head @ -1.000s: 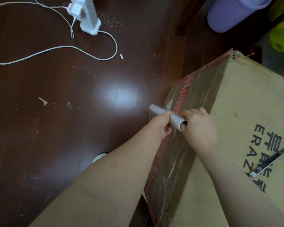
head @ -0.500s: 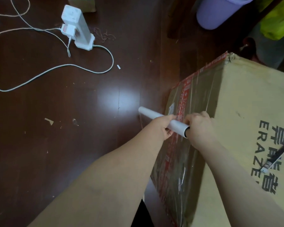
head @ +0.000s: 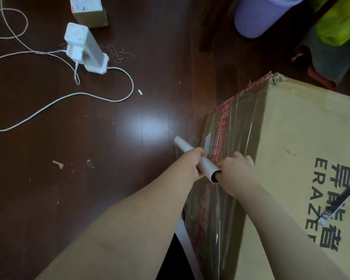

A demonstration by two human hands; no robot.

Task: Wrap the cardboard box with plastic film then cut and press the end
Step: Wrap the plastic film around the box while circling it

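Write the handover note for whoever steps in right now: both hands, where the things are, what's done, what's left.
Left hand: grips the roll of film around its middle.
Right hand: holds the roll's near end.
The roll is held by the left side of the box, near the top edge.
Done: film already covers that side of the box.
What looks like a knife lies on top of the box, to the right of both hands.
Left to do: finish the wrap, cut the film, press the end down.
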